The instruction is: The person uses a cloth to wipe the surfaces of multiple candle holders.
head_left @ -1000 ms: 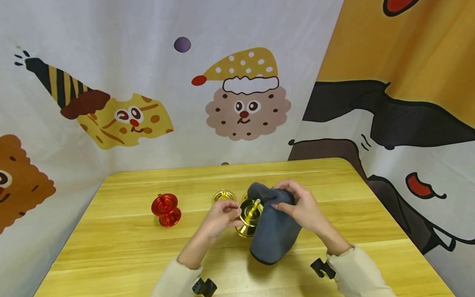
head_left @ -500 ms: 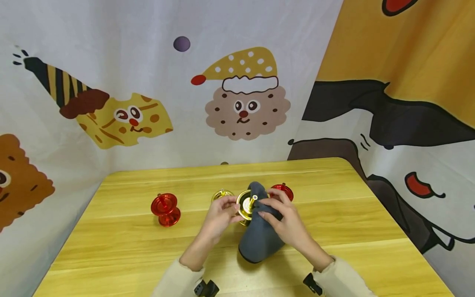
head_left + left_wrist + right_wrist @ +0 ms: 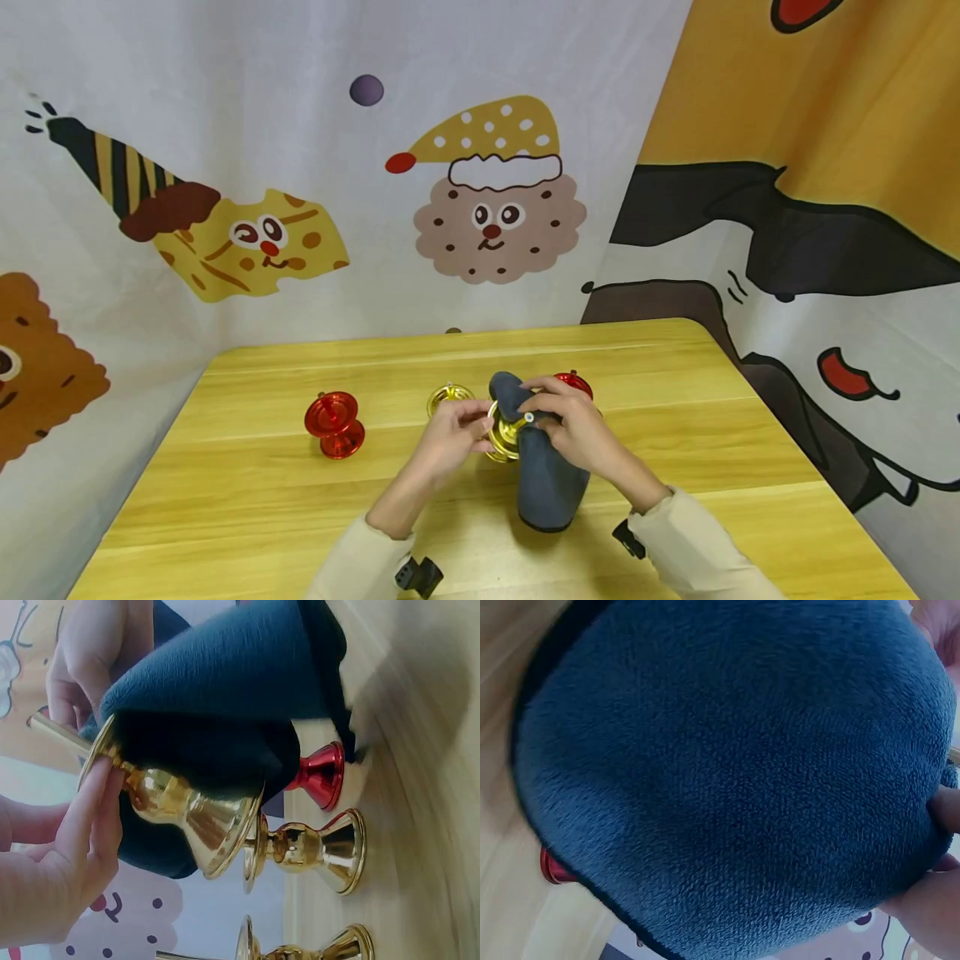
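Sitting off on the left of the wooden table is a red candlestick, well apart from the action. Moving right, another gold holder is standing just behind the left hand. That hand is pinching the gold candlestick, fingers curled round its stem right under the top dish, and it's tilted over and lifted off the table, roughly dead centre. In the left wrist view two more gold ones are standing on the wood below it, plus a red one poking out from behind the cloth.

The dark blue-grey fleece cloth is draping over the top of the held candlestick and hanging down toward the table. The right hand is gripping the cloth, bunching it against the candlestick's dish. The right wrist view is pretty much filled with fleece. Peeking out behind that hand is another red candlestick.
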